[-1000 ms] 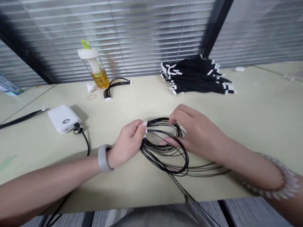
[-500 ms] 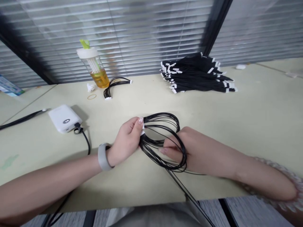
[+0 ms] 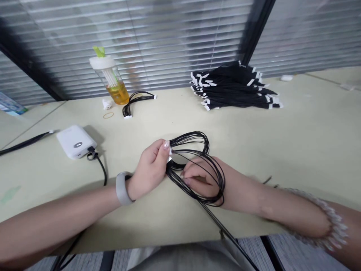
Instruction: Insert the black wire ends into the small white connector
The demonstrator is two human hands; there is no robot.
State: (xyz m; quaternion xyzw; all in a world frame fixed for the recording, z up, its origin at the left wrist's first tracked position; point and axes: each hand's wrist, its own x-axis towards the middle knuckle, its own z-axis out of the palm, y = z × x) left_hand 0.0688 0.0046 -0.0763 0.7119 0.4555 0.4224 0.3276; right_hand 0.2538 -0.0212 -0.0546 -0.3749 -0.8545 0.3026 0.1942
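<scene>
The left hand [image 3: 150,165] clamps white connectors [image 3: 169,153] under its thumb, seemingly anchoring the looped black wires [image 3: 180,183] over the bench [image 3: 141,229]. The right hand [image 3: 230,181] curls half-closed through one loop; whether it grips strands is unclear. Beyond lies a cable pile [image 3: 234,90].

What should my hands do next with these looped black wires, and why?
Probably have the right hand draw in the trailing wires: the left hand pinches the looped black wires by white connectors, while those loose lengths run past the near edge of the table.
</scene>
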